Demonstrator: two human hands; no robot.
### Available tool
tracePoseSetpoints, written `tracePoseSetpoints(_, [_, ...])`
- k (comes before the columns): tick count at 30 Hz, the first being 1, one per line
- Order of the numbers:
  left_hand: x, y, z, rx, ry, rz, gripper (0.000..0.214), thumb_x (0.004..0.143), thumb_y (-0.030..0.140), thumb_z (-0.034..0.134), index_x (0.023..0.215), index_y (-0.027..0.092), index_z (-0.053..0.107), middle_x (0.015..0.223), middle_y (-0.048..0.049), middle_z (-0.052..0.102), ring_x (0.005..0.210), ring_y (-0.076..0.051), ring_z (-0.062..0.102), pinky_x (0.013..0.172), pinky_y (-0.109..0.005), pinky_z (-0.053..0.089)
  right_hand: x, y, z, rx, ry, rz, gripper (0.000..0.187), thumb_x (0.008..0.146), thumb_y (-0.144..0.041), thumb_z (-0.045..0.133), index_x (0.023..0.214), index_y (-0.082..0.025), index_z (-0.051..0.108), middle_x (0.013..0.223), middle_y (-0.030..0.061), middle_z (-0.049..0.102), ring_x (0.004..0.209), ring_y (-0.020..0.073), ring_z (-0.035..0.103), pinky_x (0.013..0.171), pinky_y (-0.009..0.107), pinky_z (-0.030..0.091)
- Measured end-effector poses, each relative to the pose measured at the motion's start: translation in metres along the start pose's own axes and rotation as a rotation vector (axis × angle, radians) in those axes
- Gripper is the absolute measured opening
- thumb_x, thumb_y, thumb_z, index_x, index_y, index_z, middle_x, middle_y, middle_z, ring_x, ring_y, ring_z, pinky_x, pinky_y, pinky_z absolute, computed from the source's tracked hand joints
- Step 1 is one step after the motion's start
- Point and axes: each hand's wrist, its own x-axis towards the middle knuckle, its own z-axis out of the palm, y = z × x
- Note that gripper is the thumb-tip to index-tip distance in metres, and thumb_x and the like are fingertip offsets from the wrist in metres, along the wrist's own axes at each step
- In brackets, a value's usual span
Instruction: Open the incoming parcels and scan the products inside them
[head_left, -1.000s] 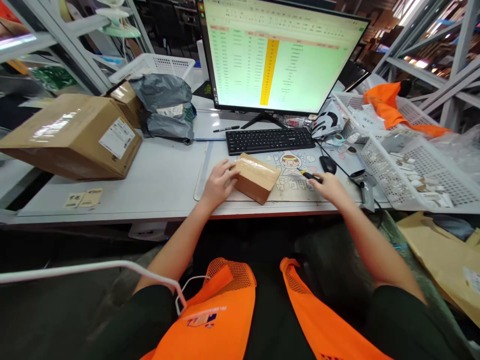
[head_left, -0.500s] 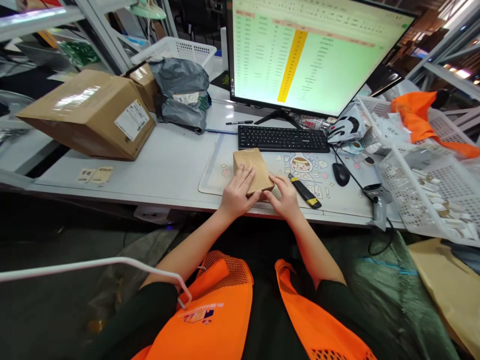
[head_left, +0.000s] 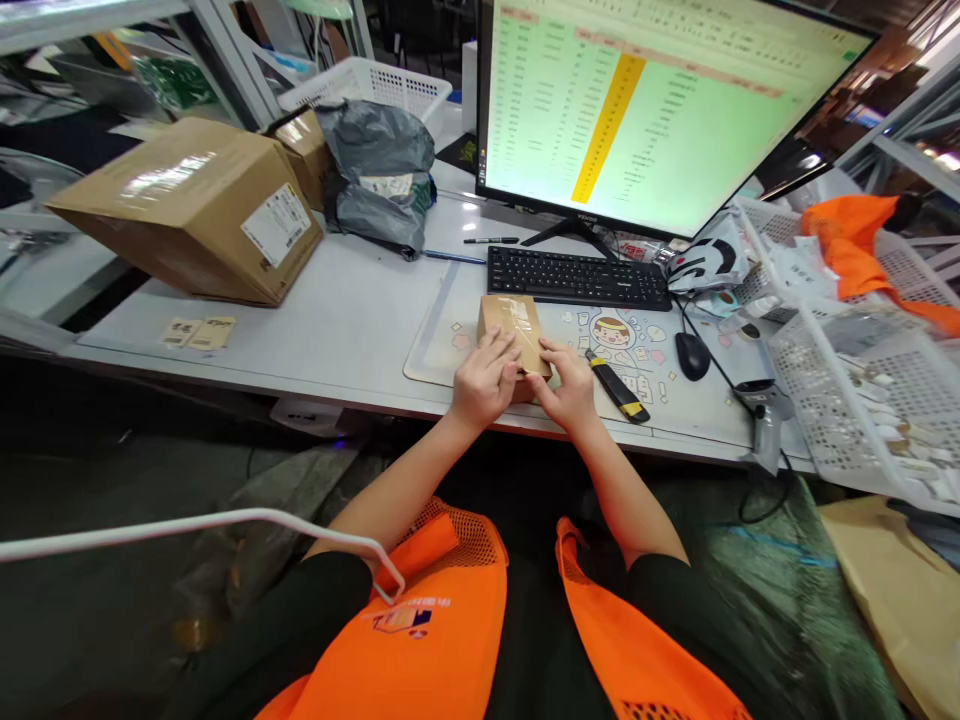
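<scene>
A small brown cardboard box point(head_left: 517, 318) with shiny tape on its top rests on the desk mat point(head_left: 431, 350), close to the front edge of the desk. My left hand point(head_left: 484, 382) curls over its left and near side, fingers bent on the top. From the right, my right hand point(head_left: 568, 388) grips the box's near right corner between thumb and fingers. Just right of that hand lies a black and yellow utility knife point(head_left: 618, 386). Behind the box stands a black keyboard point(head_left: 577, 278).
A monitor point(head_left: 660, 110) stands behind the keyboard. At left are a large carton point(head_left: 187, 210) and a grey plastic mailer point(head_left: 382, 165). To the right are a mouse point(head_left: 691, 355), a handheld scanner point(head_left: 763, 420) and white baskets point(head_left: 832, 390). A white bar point(head_left: 225, 517) crosses at lower left.
My left fingers have drawn in and bent more on the box. My right hand stays at its corner. The whole view has shifted slightly.
</scene>
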Motion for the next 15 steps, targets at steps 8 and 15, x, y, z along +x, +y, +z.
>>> tracePoseSetpoints(8, [0.0, -0.011, -0.012, -0.176, -0.042, -0.051, 0.029, 0.104, 0.04, 0.066, 0.115, 0.015, 0.077, 0.128, -0.0161, 0.078, 0.137, -0.034, 0.067, 0.112, -0.049, 0.06, 0.016, -0.007, 0.004, -0.047, -0.063, -0.157, 0.021, 0.106, -0.03, 0.057, 0.107, -0.025, 0.078, 0.102, 0.0092, 0.079, 0.107, 0.0256, 0.076, 0.098, 0.044, 0.062])
tracePoseSetpoints(15, [0.002, 0.007, -0.002, -0.325, 0.071, -0.224, 0.02, 0.106, 0.029, 0.063, 0.098, 0.018, 0.077, 0.108, -0.0096, 0.082, 0.131, -0.028, 0.072, 0.116, -0.051, 0.058, 0.013, 0.0, 0.017, 0.044, 0.164, -0.099, 0.025, 0.109, -0.032, 0.052, 0.096, -0.023, 0.07, 0.094, 0.009, 0.076, 0.096, 0.023, 0.075, 0.087, 0.04, 0.063])
